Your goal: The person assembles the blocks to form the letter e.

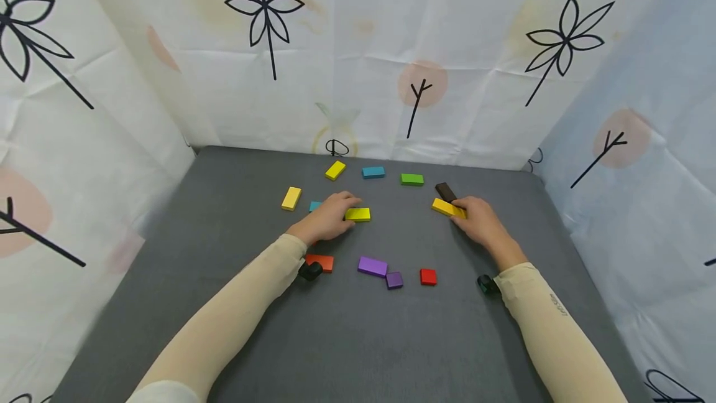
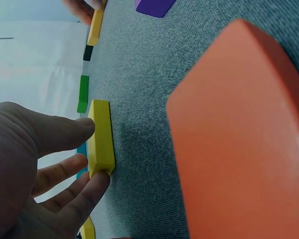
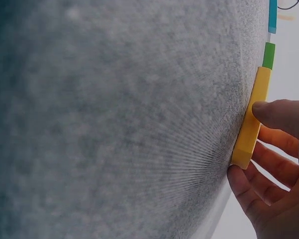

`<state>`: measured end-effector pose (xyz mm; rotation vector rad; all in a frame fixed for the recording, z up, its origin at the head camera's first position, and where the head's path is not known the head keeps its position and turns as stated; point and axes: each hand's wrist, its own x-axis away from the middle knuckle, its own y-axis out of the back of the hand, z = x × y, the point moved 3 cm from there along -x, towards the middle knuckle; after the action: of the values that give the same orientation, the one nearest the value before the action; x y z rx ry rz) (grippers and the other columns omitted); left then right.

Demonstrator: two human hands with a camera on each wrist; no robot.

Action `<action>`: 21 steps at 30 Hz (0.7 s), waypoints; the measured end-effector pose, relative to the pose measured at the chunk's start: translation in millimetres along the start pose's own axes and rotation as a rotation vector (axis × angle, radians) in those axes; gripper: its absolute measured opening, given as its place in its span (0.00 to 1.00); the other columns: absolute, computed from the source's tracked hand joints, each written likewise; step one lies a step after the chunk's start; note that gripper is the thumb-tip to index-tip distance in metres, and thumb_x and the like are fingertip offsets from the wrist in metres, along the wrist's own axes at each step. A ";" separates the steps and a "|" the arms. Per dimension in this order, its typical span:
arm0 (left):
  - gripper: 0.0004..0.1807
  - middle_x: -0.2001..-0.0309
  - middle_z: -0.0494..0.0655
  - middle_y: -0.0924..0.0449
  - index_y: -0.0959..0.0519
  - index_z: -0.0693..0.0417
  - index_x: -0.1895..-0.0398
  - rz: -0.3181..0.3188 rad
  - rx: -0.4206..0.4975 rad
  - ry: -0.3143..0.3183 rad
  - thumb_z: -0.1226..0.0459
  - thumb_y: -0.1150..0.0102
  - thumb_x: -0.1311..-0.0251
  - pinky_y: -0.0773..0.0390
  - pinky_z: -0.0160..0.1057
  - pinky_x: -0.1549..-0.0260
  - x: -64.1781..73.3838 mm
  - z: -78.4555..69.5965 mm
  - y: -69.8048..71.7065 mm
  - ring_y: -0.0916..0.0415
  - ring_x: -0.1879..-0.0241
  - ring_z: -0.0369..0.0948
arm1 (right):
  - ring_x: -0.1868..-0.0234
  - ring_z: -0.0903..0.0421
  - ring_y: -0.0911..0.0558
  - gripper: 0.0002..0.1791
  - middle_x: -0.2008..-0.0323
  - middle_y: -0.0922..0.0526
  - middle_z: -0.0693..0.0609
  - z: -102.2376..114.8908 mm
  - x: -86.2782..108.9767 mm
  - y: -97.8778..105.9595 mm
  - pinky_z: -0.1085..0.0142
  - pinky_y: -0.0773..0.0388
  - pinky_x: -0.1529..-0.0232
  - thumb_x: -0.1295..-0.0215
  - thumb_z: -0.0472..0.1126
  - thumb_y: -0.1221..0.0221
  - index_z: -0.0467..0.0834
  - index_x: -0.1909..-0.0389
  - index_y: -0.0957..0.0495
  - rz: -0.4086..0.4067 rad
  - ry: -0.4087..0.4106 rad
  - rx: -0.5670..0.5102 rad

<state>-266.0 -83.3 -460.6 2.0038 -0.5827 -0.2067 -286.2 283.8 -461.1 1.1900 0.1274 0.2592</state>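
Reaching over the grey worktop (image 1: 447,341), the left hand (image 1: 327,219) and the right hand (image 1: 478,222) are seen well apart, each partly curled, with a block taken between thumb and fingers. A lime block (image 1: 359,214) is pinched by the left hand near the middle of the worktop. An amber block (image 1: 444,207) is gripped near its right end by the right hand; whether it is raised slightly cannot be told with certainty. Just behind it, a brown block (image 1: 444,190) is seen. Along the far edge, a yellow block (image 1: 335,170), a blue block (image 1: 373,172) and a green block (image 1: 412,180) are spaced in a row. Left of the left hand, a pale block (image 1: 291,198) is seen alone, and a teal block (image 1: 315,206) is mostly hidden by that hand. Nearer, an orange block (image 1: 324,262) is partly covered by the wrist camera (image 1: 309,272). To its right, a long purple block (image 1: 372,266), a small purple block (image 1: 394,280) and a red block (image 1: 428,277) are found.
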 end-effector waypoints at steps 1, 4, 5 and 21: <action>0.31 0.25 0.55 0.30 0.28 0.56 0.20 0.004 0.002 0.002 0.64 0.34 0.23 0.32 0.52 0.27 -0.7 0.2 -0.6 0.33 0.26 0.53 | 0.36 0.30 0.23 0.25 0.37 0.21 0.28 -0.2 -0.6 -0.2 0.36 0.28 0.34 0.23 0.35 0.34 0.28 0.32 0.22 0.001 0.002 -0.001; 0.30 0.25 0.54 0.30 0.27 0.55 0.21 0.010 0.005 0.011 0.65 0.34 0.23 0.32 0.52 0.27 -2.5 1.5 -2.5 0.33 0.26 0.52 | 0.37 0.30 0.22 0.24 0.38 0.20 0.28 -1.2 -2.1 -0.3 0.37 0.26 0.35 0.23 0.35 0.34 0.27 0.32 0.22 0.000 0.008 -0.001; 0.30 0.25 0.54 0.29 0.27 0.55 0.21 0.010 0.004 0.015 0.65 0.34 0.23 0.31 0.52 0.27 -3.1 2.1 -3.0 0.33 0.26 0.52 | 0.38 0.31 0.22 0.24 0.38 0.20 0.28 -1.4 -2.8 -0.6 0.37 0.26 0.35 0.23 0.34 0.35 0.27 0.32 0.22 -0.001 0.010 -0.001; 0.25 0.30 0.54 0.24 0.22 0.58 0.26 -0.018 -0.013 0.003 0.69 0.37 0.23 0.29 0.49 0.29 -13.9 5.7 -7.0 0.28 0.30 0.50 | 0.44 0.34 0.19 0.23 0.43 0.18 0.31 -3.6 -4.8 1.4 0.39 0.23 0.40 0.22 0.35 0.35 0.29 0.32 0.21 0.007 0.025 0.021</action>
<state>-278.1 -78.4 -470.8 1.9973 -0.5599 -0.2180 -291.9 286.2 -461.3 1.2088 0.1484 0.2794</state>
